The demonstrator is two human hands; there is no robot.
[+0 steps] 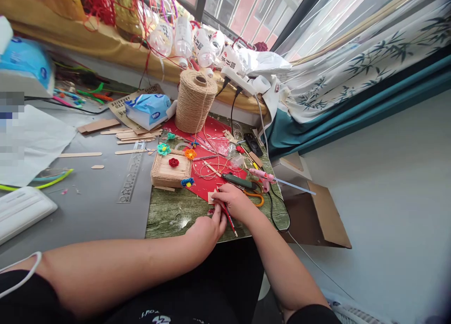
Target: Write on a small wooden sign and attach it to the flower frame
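Note:
My right hand (pixel 235 202) is closed on a thin red pencil (pixel 229 218) and a small wooden piece (pixel 212 198) at the near edge of the green board (pixel 169 213). My left hand (pixel 207 230) is curled beside it, fingertips pinching next to the pencil; what it pinches is hidden. Just beyond the hands lie a red sheet (pixel 207 173), a twine-wrapped box (pixel 171 169) with a red flower on top, and several small coloured flowers around it.
A big spool of jute twine (pixel 194 100) stands behind the red sheet. A pink glue gun (pixel 262 175), orange-handled scissors (pixel 255 197) and a dark tool lie to the right. Wooden sticks, a ruler (pixel 131 173) and tissue packs lie left. A cardboard box (pixel 317 216) sits right.

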